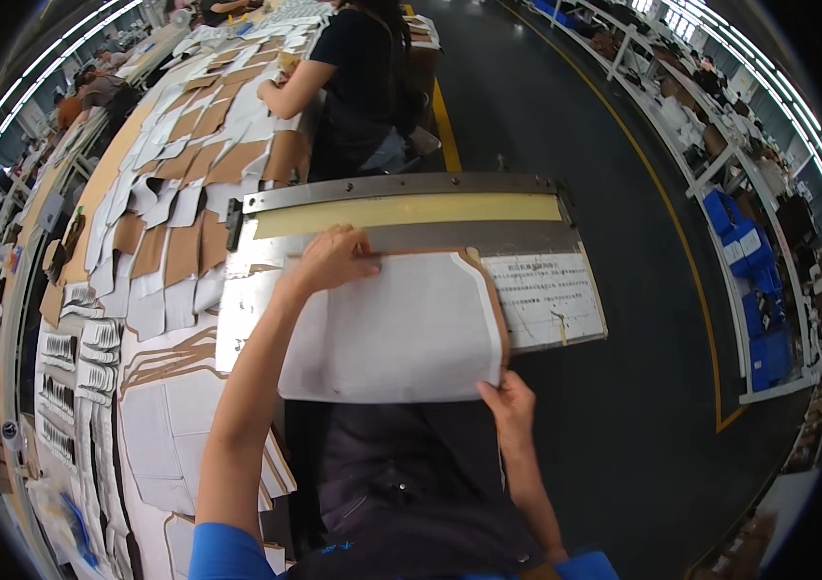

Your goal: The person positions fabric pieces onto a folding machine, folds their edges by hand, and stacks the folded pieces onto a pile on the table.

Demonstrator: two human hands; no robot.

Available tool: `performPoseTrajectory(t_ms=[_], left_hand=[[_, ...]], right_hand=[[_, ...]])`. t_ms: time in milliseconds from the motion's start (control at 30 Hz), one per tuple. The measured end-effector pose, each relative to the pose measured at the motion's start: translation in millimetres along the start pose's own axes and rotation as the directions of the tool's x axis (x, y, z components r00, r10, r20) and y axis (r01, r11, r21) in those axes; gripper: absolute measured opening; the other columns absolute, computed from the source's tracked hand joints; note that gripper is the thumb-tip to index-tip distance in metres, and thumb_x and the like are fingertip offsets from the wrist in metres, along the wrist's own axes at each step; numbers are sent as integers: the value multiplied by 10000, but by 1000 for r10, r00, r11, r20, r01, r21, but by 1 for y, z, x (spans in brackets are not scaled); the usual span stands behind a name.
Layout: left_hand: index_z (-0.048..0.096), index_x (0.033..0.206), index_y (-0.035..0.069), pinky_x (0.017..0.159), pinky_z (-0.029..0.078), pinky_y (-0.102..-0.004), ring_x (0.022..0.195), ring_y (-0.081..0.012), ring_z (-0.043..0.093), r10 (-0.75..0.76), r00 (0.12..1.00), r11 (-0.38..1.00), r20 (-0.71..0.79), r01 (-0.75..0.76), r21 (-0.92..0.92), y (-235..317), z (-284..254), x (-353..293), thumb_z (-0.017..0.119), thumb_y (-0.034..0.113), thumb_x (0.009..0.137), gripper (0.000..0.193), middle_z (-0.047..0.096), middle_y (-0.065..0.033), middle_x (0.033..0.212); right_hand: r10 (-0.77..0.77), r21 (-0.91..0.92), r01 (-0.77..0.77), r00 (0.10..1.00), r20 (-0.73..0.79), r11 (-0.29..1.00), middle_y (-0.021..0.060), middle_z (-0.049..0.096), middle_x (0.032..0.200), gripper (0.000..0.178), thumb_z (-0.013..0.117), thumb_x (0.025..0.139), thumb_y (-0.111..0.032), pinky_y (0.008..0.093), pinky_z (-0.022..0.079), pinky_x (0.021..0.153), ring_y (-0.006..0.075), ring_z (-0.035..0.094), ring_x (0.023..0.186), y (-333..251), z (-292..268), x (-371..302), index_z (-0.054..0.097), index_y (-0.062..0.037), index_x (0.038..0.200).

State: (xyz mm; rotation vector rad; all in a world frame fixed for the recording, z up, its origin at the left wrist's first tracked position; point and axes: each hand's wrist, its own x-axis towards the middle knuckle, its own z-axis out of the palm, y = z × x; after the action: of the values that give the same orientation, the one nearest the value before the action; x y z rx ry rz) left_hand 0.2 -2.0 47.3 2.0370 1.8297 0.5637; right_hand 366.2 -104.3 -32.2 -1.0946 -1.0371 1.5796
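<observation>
A flat white-backed panel (396, 329) with a brown edge along its top and right side lies partly over the metal machine bed (401, 237) in front of me. My left hand (338, 259) is at the panel's upper left, its fingers bent and closed on the far edge. At the lower right corner, my right hand (510, 406) pinches the panel between thumb and fingers. The panel's near edge overhangs the bed towards my dark apron (401, 454). A yellow strip (406, 211) runs along the machine's far side, below a metal bar (401, 184).
Left of the machine, stacked white-and-brown panels (164, 435) lie on a long table beside bundled strips (58, 396). Many cut pieces (174, 242) cover its far part, where a co-worker (358, 87) stands. Shelving with blue bins (745, 242) lines the right, across the dark floor (653, 416).
</observation>
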Motion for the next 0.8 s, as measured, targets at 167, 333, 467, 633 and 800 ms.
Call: performPoseTrajectory(t_ms=[167, 333, 467, 633, 800], left_hand=[[667, 908, 31, 696, 513, -310, 762, -158, 634, -14, 999, 891, -33, -3, -454, 16, 5, -67, 753, 150, 893, 148, 674, -56, 856], [662, 1013, 3, 679, 516, -236, 777, -63, 628, -98, 981, 494, 169, 195, -847, 65, 33, -152, 691, 161, 979, 164, 696, -26, 862], [689, 1083, -22, 706, 557, -273, 866, -158, 716, -40, 976, 274, 213, 216, -937, 108, 90, -175, 678, 155, 982, 204, 743, -94, 945], [684, 1077, -44, 746, 580, -315, 922, -235, 738, -195, 916, 88, 352, 373, -923, 127, 151, -196, 671, 195, 987, 256, 741, -147, 1008], [671, 1198, -35, 889, 571, -350, 1027, -247, 712, -178, 875, 42, 450, 463, -885, 121, 160, -221, 632, 273, 1017, 359, 729, -147, 1108]], right_hand=[[-179, -686, 359, 930, 322, 633, 66, 652, 817, 163, 751, 834, -73, 296, 468, 716, 138, 585, 759, -164, -45, 21, 663, 18, 938], [-276, -705, 696, 657, 702, -136, 133, 685, 979, 193, 721, 780, -92, 416, 433, 903, 334, 625, 961, -298, 53, 112, 649, -10, 939], [162, -303, 810, 433, 887, -502, 63, 672, 902, 119, 653, 754, -57, 422, 389, 908, 270, 604, 970, -266, 184, 186, 694, -76, 865], [376, -34, 824, 294, 879, -565, 70, 690, 1109, 256, 672, 809, -146, 511, 314, 1109, 268, 546, 1228, -126, 283, 153, 744, -103, 1051], [-269, -71, 944, -20, 963, -324, 180, 519, 1433, 416, 670, 882, -254, 560, 271, 1162, 338, 428, 1397, -30, 219, 173, 654, -64, 1252]])
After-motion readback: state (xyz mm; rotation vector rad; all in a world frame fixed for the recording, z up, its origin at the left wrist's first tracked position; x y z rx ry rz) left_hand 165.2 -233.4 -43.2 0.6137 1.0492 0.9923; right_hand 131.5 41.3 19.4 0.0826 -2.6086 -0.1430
